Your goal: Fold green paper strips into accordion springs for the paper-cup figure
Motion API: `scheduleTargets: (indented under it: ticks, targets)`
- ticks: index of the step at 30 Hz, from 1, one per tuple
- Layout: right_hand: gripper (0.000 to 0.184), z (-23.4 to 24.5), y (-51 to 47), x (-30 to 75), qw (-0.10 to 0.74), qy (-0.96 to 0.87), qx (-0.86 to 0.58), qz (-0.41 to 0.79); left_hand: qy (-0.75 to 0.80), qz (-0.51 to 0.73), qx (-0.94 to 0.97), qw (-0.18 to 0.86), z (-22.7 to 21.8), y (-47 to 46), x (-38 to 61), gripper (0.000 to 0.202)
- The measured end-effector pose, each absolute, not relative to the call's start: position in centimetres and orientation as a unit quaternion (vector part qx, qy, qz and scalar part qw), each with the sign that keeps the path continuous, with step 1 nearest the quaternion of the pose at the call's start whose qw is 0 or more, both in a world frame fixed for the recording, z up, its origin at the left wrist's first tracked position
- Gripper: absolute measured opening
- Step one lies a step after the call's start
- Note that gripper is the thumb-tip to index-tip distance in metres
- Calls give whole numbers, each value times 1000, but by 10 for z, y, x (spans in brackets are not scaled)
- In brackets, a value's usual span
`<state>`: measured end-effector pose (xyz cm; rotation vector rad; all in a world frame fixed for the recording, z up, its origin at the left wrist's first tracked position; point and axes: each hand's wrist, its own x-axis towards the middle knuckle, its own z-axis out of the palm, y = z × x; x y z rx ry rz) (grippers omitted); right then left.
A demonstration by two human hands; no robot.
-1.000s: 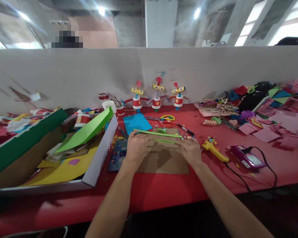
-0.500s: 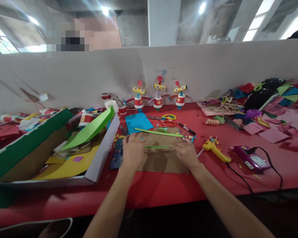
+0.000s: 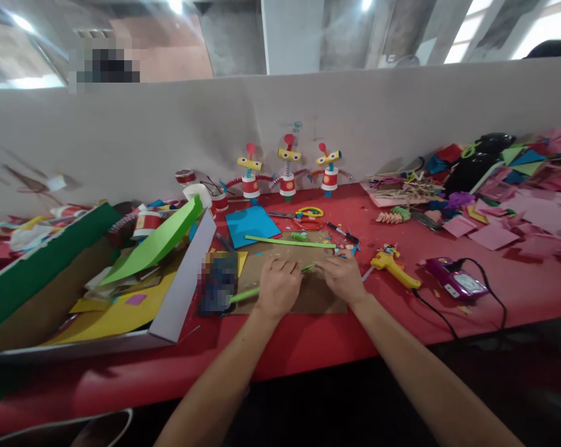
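A brown cardboard sheet (image 3: 317, 299) lies on the red table (image 3: 308, 347) in front of me. My left hand (image 3: 278, 287) rests on it, fingers curled over a thin green paper strip (image 3: 243, 294) that sticks out to the left. My right hand (image 3: 342, 277) pinches the strip's other end near the sheet's middle. A second, longer green strip (image 3: 289, 242) lies along the sheet's far edge. A phone (image 3: 218, 289) sits just left of my left hand.
An open box (image 3: 182, 292) of coloured paper stands at left. Three paper-cup robot figures (image 3: 287, 175) line the white divider. A blue sheet (image 3: 252, 225), scissors (image 3: 308, 215), a yellow glue gun (image 3: 392, 266), a purple device (image 3: 455, 284) with cable and paper scraps (image 3: 517, 217) lie around.
My left hand has slid to the right along the thin green strip, toward my right hand. The strip's left end now lies free, angled down toward the phone.
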<state>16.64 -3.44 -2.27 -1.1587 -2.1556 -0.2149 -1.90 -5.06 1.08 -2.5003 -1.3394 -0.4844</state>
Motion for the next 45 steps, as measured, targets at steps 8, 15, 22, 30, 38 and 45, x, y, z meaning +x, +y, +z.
scheduleTargets:
  ticks: [8,15,22,30,38,45]
  targets:
    - [24,-23,-33,170,299,-850,-426,-79,-517,-106,-845,89,13,-48,-31,22]
    - [26,-24,-29,175,263,-840,-467,-87,-532,-127,-831,97,12,-47,-35,18]
    - [30,-29,-21,175,246,-870,-423,-62,-533,-91,-837,85,14,-50,-32,27]
    - [34,-28,-19,173,214,-871,-443,-6,-491,-45,-869,47,8,-53,-25,36]
    - [36,-18,-31,174,186,-846,-498,-47,-478,-36,-878,-1,3,-46,-7,27]
    - [42,-16,-42,176,199,-834,-508,-80,-492,-67,-867,-47,2,-40,0,47]
